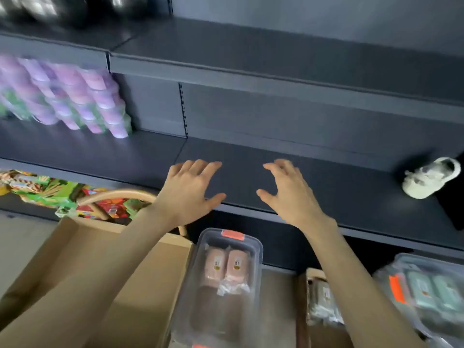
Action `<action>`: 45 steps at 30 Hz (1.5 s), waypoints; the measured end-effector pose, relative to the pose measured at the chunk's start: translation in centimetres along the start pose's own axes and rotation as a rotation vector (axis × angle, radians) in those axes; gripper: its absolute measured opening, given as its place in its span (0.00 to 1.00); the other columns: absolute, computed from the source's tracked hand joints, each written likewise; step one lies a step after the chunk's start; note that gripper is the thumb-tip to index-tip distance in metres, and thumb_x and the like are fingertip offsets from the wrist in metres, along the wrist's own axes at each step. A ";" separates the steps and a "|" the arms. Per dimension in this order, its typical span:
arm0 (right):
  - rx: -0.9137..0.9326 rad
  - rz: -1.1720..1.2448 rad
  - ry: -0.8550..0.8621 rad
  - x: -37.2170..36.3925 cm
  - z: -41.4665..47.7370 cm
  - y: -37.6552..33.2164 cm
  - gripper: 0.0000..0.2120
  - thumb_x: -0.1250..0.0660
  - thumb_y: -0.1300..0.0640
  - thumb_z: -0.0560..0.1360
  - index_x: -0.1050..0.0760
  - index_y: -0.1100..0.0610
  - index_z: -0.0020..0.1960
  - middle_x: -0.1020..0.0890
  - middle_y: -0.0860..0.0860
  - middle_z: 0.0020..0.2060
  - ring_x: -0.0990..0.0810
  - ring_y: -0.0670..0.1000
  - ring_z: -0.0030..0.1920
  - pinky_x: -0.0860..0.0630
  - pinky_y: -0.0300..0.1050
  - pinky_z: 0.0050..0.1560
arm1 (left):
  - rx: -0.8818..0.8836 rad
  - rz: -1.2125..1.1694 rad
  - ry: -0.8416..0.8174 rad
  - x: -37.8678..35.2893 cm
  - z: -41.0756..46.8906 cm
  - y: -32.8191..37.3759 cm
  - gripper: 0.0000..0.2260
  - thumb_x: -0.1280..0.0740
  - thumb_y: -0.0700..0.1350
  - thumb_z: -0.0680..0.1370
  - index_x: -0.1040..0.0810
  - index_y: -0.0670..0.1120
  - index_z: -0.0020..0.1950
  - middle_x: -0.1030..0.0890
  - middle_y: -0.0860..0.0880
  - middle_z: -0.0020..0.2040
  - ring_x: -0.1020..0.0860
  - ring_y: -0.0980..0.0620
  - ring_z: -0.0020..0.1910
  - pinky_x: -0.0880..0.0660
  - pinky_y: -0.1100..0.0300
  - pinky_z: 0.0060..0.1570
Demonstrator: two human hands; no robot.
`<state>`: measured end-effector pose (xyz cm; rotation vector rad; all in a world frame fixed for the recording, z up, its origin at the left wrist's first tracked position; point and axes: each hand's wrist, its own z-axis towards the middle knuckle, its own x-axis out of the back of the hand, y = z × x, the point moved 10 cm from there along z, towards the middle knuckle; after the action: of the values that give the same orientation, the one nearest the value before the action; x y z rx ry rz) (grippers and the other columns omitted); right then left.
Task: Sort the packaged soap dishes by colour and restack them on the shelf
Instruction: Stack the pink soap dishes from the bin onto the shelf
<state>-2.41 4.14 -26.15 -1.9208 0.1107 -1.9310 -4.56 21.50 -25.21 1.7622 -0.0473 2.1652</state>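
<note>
Left hand (190, 189): palm down over the front of the dark shelf (326, 177), fingers apart and nearly straight, nothing in them.
Right hand (291, 192): beside the left, palm down, fingers spread and slightly bent, holding nothing.
Contact: motion blur; we cannot tell whether either hand touches the shelf board.
Pink soap dishes (226, 266): 2 wrapped packs side by side at the far end of a clear bin (216, 315) with an orange latch, below the shelf edge, between our forearms.
Mint soap dishes (434, 290): in a 2nd clear bin (411, 262) at the lower right, blurred.
Grey packs (324, 297): possibly more dishes, in a small carton (313, 273) between the 2 bins.
Shelf, left end: stacked purple and pink tubs (75, 96).
Shelf, right end: a small white object (429, 178), well apart from the hands.
Lower left: a large cardboard box (140, 285) under our left forearm.
</note>
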 end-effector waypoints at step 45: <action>-0.930 0.599 -0.109 -52.5 -6.3 20.7 0.40 0.26 0.41 0.68 0.39 0.58 0.70 0.27 0.55 0.61 0.26 0.57 0.59 0.25 0.55 0.60 | 0.990 -0.669 -0.302 -54.2 -15.5 -11.2 0.24 0.32 0.57 0.74 0.34 0.41 0.59 0.20 0.41 0.50 0.22 0.36 0.49 0.26 0.48 0.47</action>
<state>-5.61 1.72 -82.77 -2.1099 1.5795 -1.4350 -6.90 22.46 -82.60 2.0846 1.5204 1.4519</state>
